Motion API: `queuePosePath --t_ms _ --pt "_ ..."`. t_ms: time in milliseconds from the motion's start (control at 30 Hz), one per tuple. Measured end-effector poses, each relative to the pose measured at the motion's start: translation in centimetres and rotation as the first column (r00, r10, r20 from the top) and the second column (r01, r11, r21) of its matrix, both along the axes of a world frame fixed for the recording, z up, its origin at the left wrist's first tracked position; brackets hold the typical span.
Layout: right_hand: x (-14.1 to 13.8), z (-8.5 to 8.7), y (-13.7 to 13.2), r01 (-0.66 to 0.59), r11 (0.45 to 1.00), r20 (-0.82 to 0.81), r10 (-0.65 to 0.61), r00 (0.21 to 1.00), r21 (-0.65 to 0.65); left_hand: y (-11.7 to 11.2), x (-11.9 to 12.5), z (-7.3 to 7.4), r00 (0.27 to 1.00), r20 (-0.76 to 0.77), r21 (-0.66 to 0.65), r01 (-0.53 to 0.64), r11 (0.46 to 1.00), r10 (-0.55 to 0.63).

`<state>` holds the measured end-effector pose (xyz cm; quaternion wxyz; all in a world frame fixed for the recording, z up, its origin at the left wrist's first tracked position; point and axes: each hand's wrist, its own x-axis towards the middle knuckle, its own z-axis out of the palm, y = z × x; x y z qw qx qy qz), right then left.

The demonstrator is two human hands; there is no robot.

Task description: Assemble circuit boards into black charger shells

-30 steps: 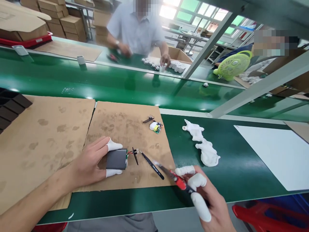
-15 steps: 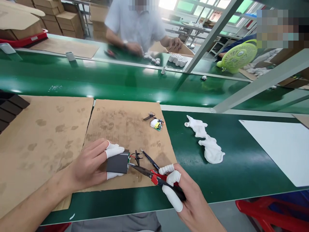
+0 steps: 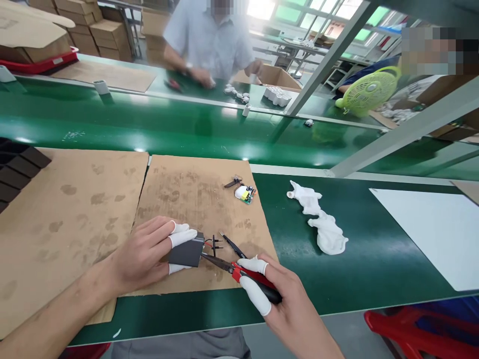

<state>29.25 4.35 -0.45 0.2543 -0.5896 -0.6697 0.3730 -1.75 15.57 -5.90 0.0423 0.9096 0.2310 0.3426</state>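
Observation:
My left hand (image 3: 144, 254), with white finger cots, grips a small dark grey box (image 3: 186, 253) on a brown cardboard sheet (image 3: 194, 199). Red and black wires and a small black plug (image 3: 215, 244) stick out of the box's right end. My right hand (image 3: 279, 304), also in finger cots, is closed round red-handled pliers (image 3: 239, 271). The pliers' tips reach the box's right end by the wires. Black tweezers (image 3: 232, 245) lie just behind the pliers.
A small circuit board (image 3: 244, 193) with a black clip lies further back on the cardboard. A crumpled white cloth (image 3: 322, 227) and a white sheet (image 3: 430, 234) lie to the right on the green table. Beyond the green belt (image 3: 149, 127) another person handles white parts. Black trays (image 3: 15, 169) stand left.
My right hand has brought the pliers left from the table's front edge until their tips touch the box's wire end. My left hand has kept its hold on the box.

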Motion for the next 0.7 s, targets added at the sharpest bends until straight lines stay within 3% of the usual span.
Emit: queuePosePath --t_ms 267,500,600,700 --pt "0.2 -0.2 -0.5 0.036 0.997 -0.021 -0.034 0.999 0.068 0.2 -0.2 1.8 0.999 -0.045 -0.147 0.003 0.989 -0.010" --pt "-1.0 0.9 -0.1 0.054 0.984 0.027 -0.060 0.998 0.171 0.3 -0.2 3.1 0.999 -0.018 -0.180 -0.031 0.983 0.028" --pt "-0.3 1.2 0.3 0.082 0.970 0.075 -0.102 0.992 0.230 1.2 -2.2 3.3 0.997 0.033 -0.215 -0.056 0.975 0.064" --pt "1.7 1.5 0.8 0.171 0.944 0.133 -0.215 0.967 0.280 2.7 -5.2 3.9 0.960 0.179 -0.248 -0.168 0.954 0.216"
